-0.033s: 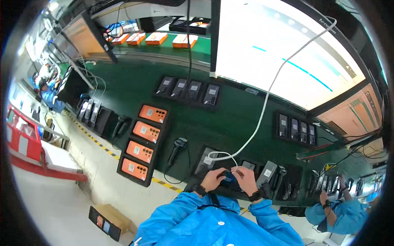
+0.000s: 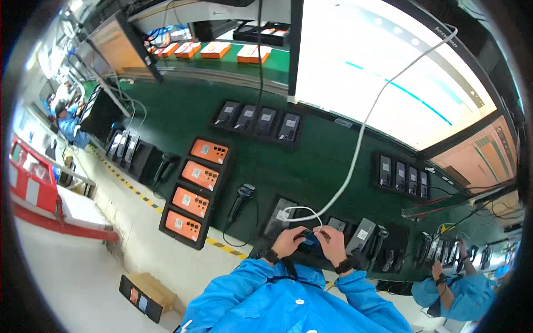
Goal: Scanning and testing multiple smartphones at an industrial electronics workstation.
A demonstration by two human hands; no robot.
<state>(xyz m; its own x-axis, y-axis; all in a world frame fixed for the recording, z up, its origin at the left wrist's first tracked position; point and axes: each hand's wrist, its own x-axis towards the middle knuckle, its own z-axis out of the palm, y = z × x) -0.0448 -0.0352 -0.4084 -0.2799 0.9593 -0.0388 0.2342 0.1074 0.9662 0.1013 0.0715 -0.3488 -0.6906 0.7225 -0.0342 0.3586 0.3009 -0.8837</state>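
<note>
My left hand (image 2: 290, 242) and my right hand (image 2: 333, 245) meet at the near edge of the bench, both closed around a small dark phone (image 2: 309, 238) with a bluish screen. The phone is largely hidden by my fingers. A white cable (image 2: 353, 161) hangs from the top of the large monitor, loops above the left hand and ends at my right fingertips; its plug is too small to make out. Beside my left hand lies a grey phone (image 2: 279, 217) in a black tray. To the right of my right hand is another grey phone (image 2: 361, 233) with a white label.
An orange-phone tray (image 2: 164, 228) stands left of a handheld scanner (image 2: 240, 201). Trays of dark phones (image 2: 266, 119) (image 2: 399, 171) lie farther back, below the large monitor (image 2: 383, 72). Another person (image 2: 458, 286) works at the right, and a cardboard box (image 2: 152, 289) sits on the floor.
The whole view has shifted very slightly. My hands, the phone and the cable hold nearly the same place.
</note>
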